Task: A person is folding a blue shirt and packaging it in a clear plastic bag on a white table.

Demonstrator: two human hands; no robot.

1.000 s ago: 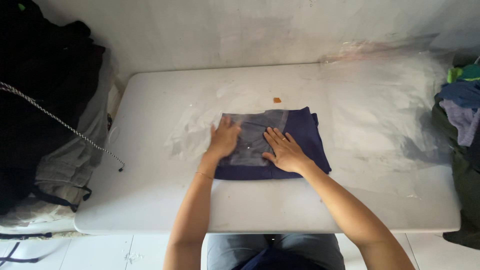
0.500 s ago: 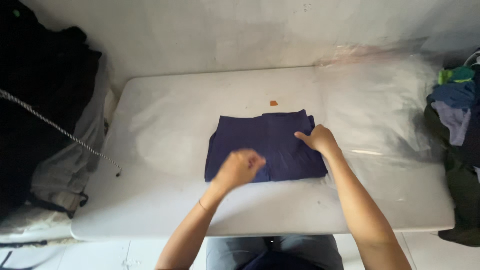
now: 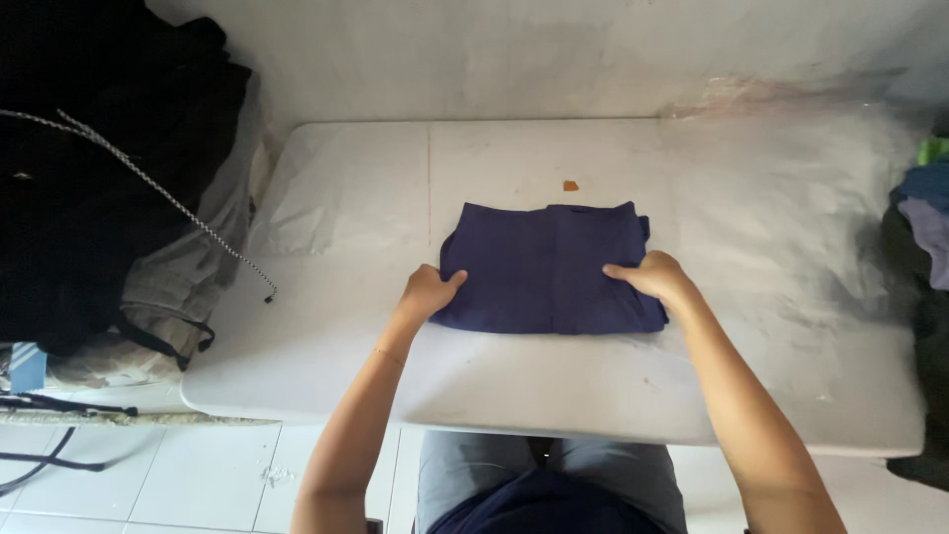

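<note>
A folded navy blue garment (image 3: pixel 551 265) lies flat near the middle of a white table (image 3: pixel 346 346). My left hand (image 3: pixel 427 294) grips the garment's left edge, with the thumb on top and the fingers curled under. At the right edge, my right hand (image 3: pixel 654 277) holds the cloth the same way, thumb pointing inward over the fabric. Both forearms reach in from the table's near side.
A small orange scrap (image 3: pixel 570 185) lies just beyond the garment. A heap of dark clothes (image 3: pixel 89 188) with a speckled cord (image 3: pixel 168 193) sits at the left. More clothes in blue and green (image 3: pixel 924 218) are piled at the right edge. White floor tiles show below.
The garment was folded over, hiding the grey panel seen at first. Both hands left its top and moved out to its left and right edges, where they now grip it.
</note>
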